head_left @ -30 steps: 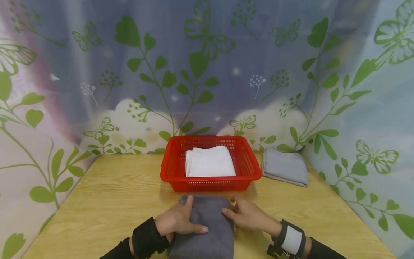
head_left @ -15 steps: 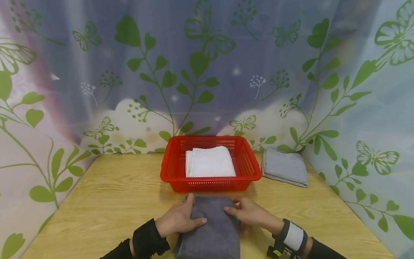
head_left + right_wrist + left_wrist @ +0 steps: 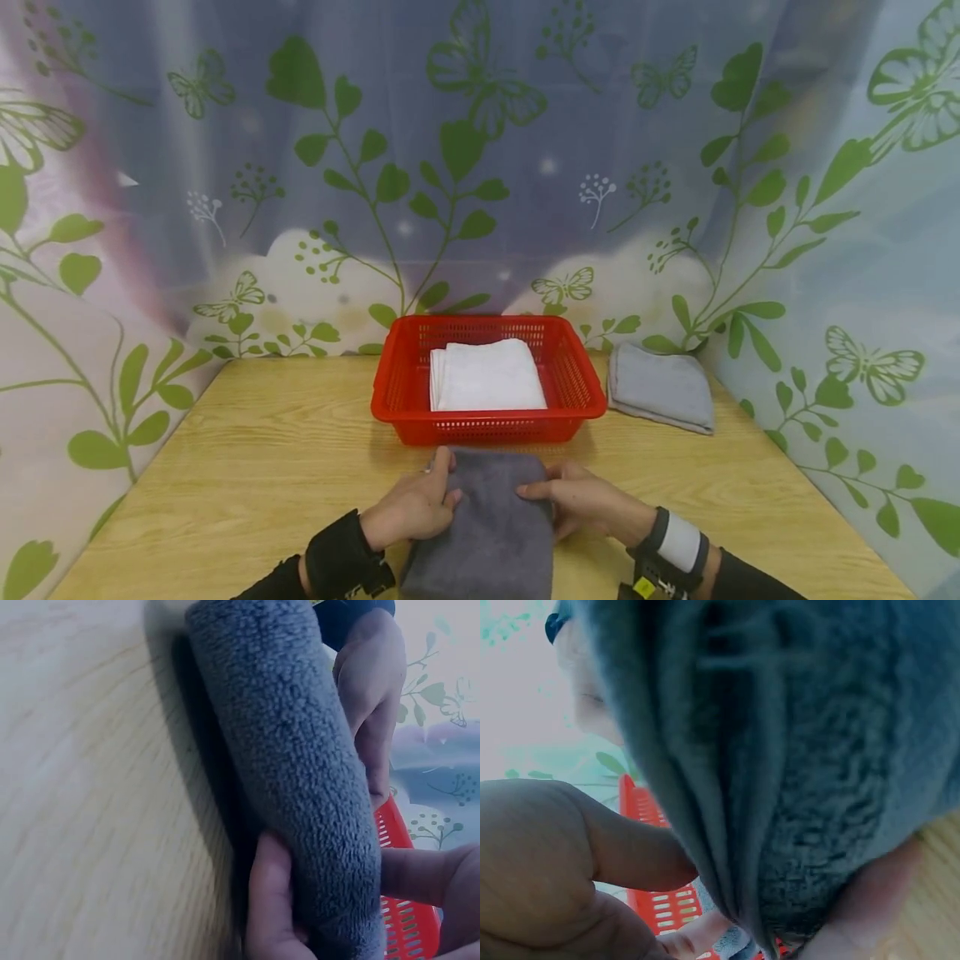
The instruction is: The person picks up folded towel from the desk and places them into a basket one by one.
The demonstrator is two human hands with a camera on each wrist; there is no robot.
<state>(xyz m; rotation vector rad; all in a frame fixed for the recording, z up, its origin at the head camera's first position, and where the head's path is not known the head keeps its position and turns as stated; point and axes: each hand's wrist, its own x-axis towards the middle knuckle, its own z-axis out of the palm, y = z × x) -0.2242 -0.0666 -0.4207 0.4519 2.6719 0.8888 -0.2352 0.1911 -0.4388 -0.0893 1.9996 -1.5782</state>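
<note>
A folded dark grey towel [image 3: 495, 533] lies at the near middle of the table, between both hands. At its left side the left hand [image 3: 416, 504] grips the edge; in the left wrist view several folded layers of the towel [image 3: 825, 765] show between thumb and fingers. Along the opposite side the right hand [image 3: 592, 502] pinches the towel, thumb on top. From the right wrist camera, that side of the towel [image 3: 281, 727] is a thick rounded fold with fingertips tucked under it. The towel's near end runs out of the head view.
Just beyond the towel stands a red perforated basket [image 3: 487, 427] holding folded white cloths [image 3: 495, 375]. A folded light grey towel [image 3: 662, 387] lies right of the basket. Patterned curtains [image 3: 480, 167] enclose the wooden table [image 3: 285, 450] at the back and sides.
The dark grey towel has shifted slightly right and away from the person. The left thumb has drawn back from the towel's middle toward its left edge. Basket and other cloths stay put.
</note>
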